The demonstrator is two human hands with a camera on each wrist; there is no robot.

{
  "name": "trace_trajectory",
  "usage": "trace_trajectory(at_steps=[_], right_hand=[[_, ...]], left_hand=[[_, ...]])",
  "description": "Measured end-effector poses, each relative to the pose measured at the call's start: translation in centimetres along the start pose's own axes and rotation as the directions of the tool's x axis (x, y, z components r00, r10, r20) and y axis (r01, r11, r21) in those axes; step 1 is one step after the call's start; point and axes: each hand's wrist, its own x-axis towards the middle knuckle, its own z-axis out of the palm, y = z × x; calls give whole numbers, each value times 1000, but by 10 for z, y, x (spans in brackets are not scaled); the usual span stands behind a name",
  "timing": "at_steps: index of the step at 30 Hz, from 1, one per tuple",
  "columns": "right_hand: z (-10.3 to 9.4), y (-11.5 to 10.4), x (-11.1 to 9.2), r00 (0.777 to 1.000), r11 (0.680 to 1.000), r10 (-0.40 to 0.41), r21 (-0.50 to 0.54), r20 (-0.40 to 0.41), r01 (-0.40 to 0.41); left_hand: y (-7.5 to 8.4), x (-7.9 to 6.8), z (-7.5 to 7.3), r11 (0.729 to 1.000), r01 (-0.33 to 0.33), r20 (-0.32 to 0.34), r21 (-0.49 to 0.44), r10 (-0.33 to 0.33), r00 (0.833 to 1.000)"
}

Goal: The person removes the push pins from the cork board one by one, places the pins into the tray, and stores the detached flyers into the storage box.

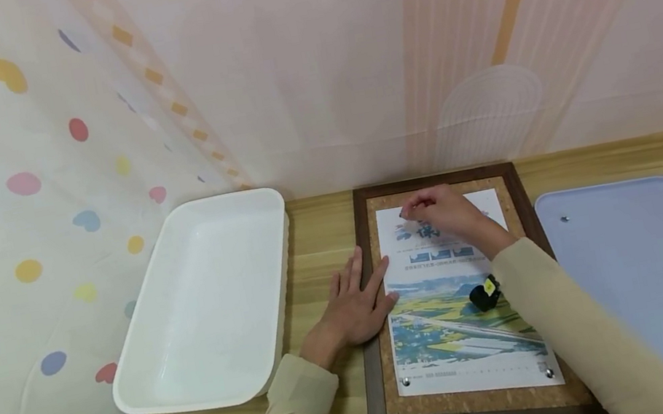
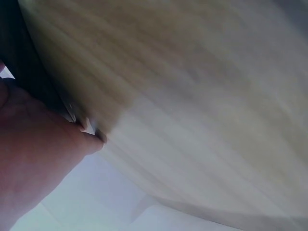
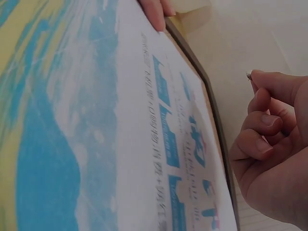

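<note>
A printed poster (image 1: pixel 419 325) with a landscape picture lies on a framed cork board (image 1: pixel 446 403). Silver thumbtacks sit at both near corners, one thumbtack (image 1: pixel 406 382) on the left and another thumbtack (image 1: pixel 549 373) on the right. My left hand (image 1: pixel 354 306) rests with spread fingers across the board's left frame, its thumb and index fingertips on the poster's edge. Above the poster's far left part, my right hand (image 1: pixel 445 210) pinches a small silver thumbtack (image 3: pixel 249 76) between thumb and index finger; the other fingers are curled. In the left wrist view the left hand (image 2: pixel 43 144) is partly cut off.
A deep white tray (image 1: pixel 282 275) stands left of the board. On the right is a shallow blue tray (image 1: pixel 642 270), with a single thumbtack (image 1: pixel 565 218) near its far left corner. Everything stands on a wooden table (image 1: pixel 316 232) against a patterned wall covering (image 1: pixel 309 78).
</note>
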Motion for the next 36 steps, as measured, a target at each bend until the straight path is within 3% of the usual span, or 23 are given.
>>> trace_trajectory(at_steps=[13,19,36], right_hand=[[-21,6,-20,998,998,-58,-28,-5,58],[-32,12,-31,999,998,-36,-56,-40,33],[-83,27,-61,997,997,-52,-53,-59,49]], left_hand=[[-1,7,2,1000,-6,-4,-1,6,1000],[-1,8,2,1000,-10,-20,-13,10,1000],[-2,14,6,1000,-15,-22,-9,15,1000]])
